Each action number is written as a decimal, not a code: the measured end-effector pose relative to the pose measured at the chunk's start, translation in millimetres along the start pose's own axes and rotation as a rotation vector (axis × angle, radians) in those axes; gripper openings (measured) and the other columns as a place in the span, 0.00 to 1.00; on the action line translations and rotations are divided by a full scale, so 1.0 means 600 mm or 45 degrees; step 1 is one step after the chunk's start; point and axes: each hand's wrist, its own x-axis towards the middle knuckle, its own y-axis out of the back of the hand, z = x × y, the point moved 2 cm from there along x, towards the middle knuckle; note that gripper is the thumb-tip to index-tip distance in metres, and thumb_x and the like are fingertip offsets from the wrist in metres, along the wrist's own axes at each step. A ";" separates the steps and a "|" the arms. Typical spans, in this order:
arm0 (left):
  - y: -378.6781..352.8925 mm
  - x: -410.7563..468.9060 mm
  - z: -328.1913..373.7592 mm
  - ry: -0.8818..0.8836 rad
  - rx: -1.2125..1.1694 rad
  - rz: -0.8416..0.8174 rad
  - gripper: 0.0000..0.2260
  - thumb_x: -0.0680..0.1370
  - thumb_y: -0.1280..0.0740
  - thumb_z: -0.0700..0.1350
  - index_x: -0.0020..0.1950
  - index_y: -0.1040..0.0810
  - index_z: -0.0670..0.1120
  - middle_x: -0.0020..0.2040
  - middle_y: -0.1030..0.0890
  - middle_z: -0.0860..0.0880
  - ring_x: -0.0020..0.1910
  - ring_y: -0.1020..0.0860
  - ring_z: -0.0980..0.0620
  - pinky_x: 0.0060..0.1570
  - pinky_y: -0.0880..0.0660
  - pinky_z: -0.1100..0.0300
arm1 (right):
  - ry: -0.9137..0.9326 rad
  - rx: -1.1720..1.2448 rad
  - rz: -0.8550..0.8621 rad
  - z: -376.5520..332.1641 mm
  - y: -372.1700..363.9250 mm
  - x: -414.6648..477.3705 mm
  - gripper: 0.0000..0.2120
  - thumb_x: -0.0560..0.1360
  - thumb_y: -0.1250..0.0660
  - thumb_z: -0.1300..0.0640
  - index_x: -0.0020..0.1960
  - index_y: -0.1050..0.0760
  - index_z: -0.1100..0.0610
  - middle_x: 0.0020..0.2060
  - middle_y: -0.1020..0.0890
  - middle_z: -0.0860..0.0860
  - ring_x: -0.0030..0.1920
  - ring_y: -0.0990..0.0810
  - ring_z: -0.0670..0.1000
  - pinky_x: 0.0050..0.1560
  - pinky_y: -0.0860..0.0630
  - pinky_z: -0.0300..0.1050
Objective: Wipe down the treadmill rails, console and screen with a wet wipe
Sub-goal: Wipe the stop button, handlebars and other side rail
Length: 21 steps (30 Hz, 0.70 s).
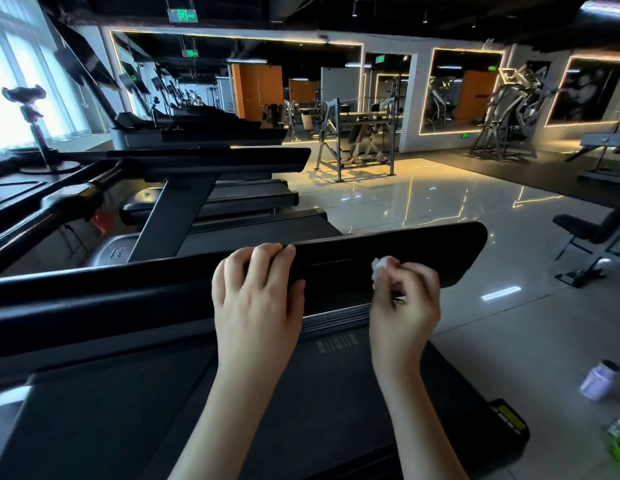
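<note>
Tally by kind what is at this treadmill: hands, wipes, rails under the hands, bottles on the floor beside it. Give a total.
hands: 2 (left hand, right hand)
wet wipe: 1
rail: 1
lavender bottle: 1
Total: 5

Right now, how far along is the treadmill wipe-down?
Done: nothing can be confirmed, as the dark rail shows no visible wet streaks. In hand: the right hand holds a crumpled wipe against the rail near its end, while the left hand grips the rail beside it. Left: probably everything beyond this rail, since neither hand touches any other part.
</note>
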 end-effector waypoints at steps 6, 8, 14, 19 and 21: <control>-0.006 0.001 0.006 0.020 0.003 0.034 0.16 0.73 0.32 0.45 0.59 0.20 0.41 0.54 0.21 0.46 0.55 0.31 0.44 0.59 0.37 0.50 | 0.002 0.091 -0.181 -0.021 -0.013 -0.064 0.05 0.73 0.32 0.75 0.45 0.20 0.68 0.47 0.24 0.58 0.48 0.19 0.43 0.50 0.22 0.37; -0.006 0.001 0.007 0.019 -0.002 0.039 0.16 0.73 0.32 0.45 0.59 0.20 0.41 0.54 0.21 0.45 0.55 0.32 0.44 0.60 0.37 0.49 | -0.057 0.100 -0.135 0.001 -0.007 -0.067 0.06 0.72 0.32 0.75 0.45 0.21 0.68 0.48 0.25 0.58 0.47 0.18 0.46 0.48 0.20 0.39; -0.007 0.000 0.010 0.033 0.015 0.049 0.16 0.72 0.32 0.44 0.58 0.20 0.41 0.54 0.21 0.45 0.55 0.32 0.43 0.60 0.38 0.49 | -0.121 0.049 -0.014 0.012 0.001 -0.059 0.07 0.71 0.33 0.78 0.45 0.22 0.69 0.47 0.25 0.60 0.48 0.21 0.40 0.50 0.22 0.35; -0.008 -0.001 0.010 0.036 0.023 0.046 0.16 0.72 0.33 0.44 0.58 0.20 0.41 0.54 0.21 0.44 0.55 0.32 0.43 0.61 0.38 0.49 | 0.116 0.092 -0.159 -0.003 -0.016 -0.018 0.04 0.74 0.32 0.73 0.47 0.19 0.69 0.47 0.23 0.60 0.48 0.18 0.51 0.49 0.21 0.41; -0.007 -0.001 0.011 0.038 0.028 0.050 0.16 0.72 0.33 0.44 0.58 0.20 0.41 0.54 0.21 0.44 0.55 0.32 0.43 0.61 0.38 0.49 | 0.057 0.074 -0.079 0.011 -0.017 0.008 0.05 0.77 0.33 0.69 0.49 0.19 0.68 0.48 0.23 0.58 0.47 0.17 0.57 0.47 0.19 0.49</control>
